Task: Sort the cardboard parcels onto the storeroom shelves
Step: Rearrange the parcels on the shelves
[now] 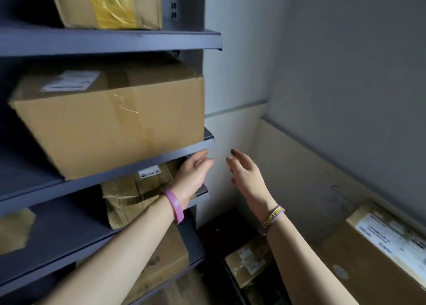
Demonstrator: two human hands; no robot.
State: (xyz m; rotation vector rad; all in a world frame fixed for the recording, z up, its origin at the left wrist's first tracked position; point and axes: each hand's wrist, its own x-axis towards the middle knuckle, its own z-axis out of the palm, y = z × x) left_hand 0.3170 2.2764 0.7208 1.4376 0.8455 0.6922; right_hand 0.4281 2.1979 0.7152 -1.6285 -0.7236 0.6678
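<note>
A large cardboard parcel (110, 120) with a white label sits on a dark grey shelf (138, 166), its front corner reaching the shelf's front edge. My left hand (194, 171), with a pink wristband, hovers empty just under the right end of that shelf, fingers relaxed. My right hand (245, 168), with a purple wristband, hangs in the air a little to the right, fingers straight, holding nothing. Below lies a crumpled parcel (133, 194) on the lower shelf. Another parcel (108, 4) with yellow tape stands on the top shelf.
On the floor at the right stand a big labelled box (380, 251) and a smaller parcel (249, 261). A box (161, 265) fills the bottom shelf. A cardboard piece (16, 231) lies at the far left. White walls close the corner behind the shelf unit.
</note>
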